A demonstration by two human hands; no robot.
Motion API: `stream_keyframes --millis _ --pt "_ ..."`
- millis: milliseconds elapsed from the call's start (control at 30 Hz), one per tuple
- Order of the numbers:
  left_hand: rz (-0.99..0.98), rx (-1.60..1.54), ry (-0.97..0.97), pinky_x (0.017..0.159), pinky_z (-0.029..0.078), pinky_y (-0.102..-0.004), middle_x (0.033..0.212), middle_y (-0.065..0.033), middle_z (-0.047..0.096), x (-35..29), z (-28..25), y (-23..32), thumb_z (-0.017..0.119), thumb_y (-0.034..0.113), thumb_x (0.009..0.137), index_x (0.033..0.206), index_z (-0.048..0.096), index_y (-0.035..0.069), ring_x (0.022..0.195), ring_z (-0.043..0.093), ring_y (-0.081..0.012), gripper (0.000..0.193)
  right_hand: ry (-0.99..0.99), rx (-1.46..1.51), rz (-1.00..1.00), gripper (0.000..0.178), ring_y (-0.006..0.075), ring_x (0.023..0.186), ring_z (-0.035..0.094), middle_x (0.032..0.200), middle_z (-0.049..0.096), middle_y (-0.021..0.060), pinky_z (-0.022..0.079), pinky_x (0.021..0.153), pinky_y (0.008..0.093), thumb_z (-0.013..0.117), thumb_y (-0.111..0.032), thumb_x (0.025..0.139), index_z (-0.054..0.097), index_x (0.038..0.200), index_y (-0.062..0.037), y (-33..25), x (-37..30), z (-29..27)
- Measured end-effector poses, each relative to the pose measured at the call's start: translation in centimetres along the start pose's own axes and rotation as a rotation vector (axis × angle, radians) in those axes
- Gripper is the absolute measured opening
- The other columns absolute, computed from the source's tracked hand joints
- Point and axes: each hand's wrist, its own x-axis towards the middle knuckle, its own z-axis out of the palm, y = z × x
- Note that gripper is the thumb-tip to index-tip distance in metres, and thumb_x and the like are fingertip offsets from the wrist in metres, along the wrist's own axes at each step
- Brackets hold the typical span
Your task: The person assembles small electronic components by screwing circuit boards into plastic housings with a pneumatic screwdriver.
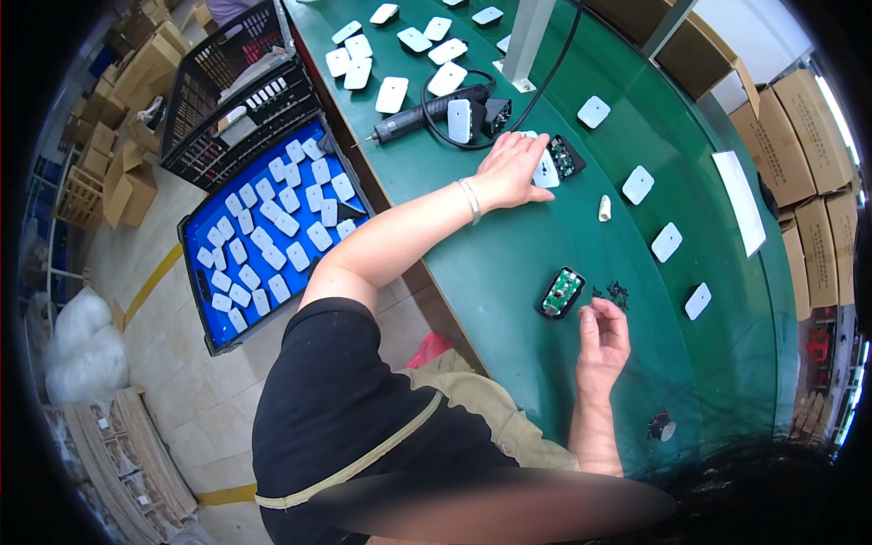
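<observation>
My left hand point(513, 171) reaches across the green bench, thumb and fingers closed around a white plastic cover point(546, 173). Touching or just beside that cover is a black housing with electronics point(569, 156). Nearer to me lies an open black housing with a green circuit board point(561, 292). My right hand point(604, 341) is just right of it, thumb and forefinger pinched together; anything between them is too small to make out. Its fingertips are close to a small pile of black screws point(615, 293). A black electric screwdriver point(418, 118) lies on the bench left of my left hand.
Several white-covered units point(358, 73) stand at the far left of the bench; others point(666, 242) form a row along the right. A blue-lined crate point(215, 318) of white units is at my left. A metal post point(527, 45), a black cable, a beige piece point(605, 208) and a dark round part point(661, 426) also occupy the bench.
</observation>
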Motion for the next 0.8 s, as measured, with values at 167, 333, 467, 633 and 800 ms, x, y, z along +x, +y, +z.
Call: stream_keyframes --millis 167,333,467,633,800 --pt "-0.035 0.067 -0.025 0.099 0.027 -0.0413 0.115 -0.0212 0.047 1.0 2.2 -1.4 0.072 0.035 0.064 0.123 0.035 -0.001 0.113 0.038 -0.0367 0.079 -0.020 -0.064 0.017 0.017 0.0100 0.081 0.051 0.089 0.055 0.0042 0.043 0.075 0.0238 0.059 -0.003 0.080 0.055 0.097 -0.0001 0.5 -0.1 0.0" --pt "-0.015 0.037 -0.055 0.099 0.026 -0.0417 0.114 -0.0213 0.048 1.7 2.6 -1.7 0.071 0.031 0.065 0.124 0.035 -0.001 0.113 0.039 -0.0362 0.076 -0.011 -0.038 0.019 0.017 0.0102 0.082 0.052 0.090 0.055 0.0046 0.043 0.075 0.0240 0.058 -0.003 0.080 0.055 0.097 0.0001 1.2 0.0 -0.5" --pt "0.011 0.048 0.014 0.100 0.025 -0.0419 0.114 -0.0203 0.048 1.4 2.9 -1.9 0.068 0.031 0.068 0.122 0.037 -0.001 0.113 0.039 -0.0350 0.070 -0.002 -0.017 -0.001 0.017 0.0105 0.082 0.052 0.092 0.055 0.0050 0.043 0.076 0.0244 0.058 -0.003 0.080 0.055 0.096 0.0003 1.1 -0.2 -0.9" --pt "0.179 0.218 0.002 0.100 0.027 -0.0414 0.111 -0.0139 0.052 1.0 2.6 -1.7 0.062 0.033 0.073 0.110 0.049 0.001 0.109 0.044 -0.0284 0.051 0.014 0.008 -0.011 0.017 0.0112 0.082 0.053 0.094 0.056 0.0055 0.044 0.076 0.0250 0.058 -0.003 0.080 0.055 0.096 0.0003 1.0 -0.8 -1.8" --pt "0.258 0.355 -0.009 0.098 0.031 -0.0403 0.104 -0.0106 0.057 0.3 2.8 -2.6 0.059 0.035 0.076 0.094 0.058 0.004 0.104 0.049 -0.0242 0.037 0.027 0.011 0.001 0.016 0.0112 0.082 0.053 0.093 0.056 0.0055 0.044 0.076 0.0249 0.058 -0.004 0.080 0.055 0.096 0.0002 0.9 -1.4 -2.6"
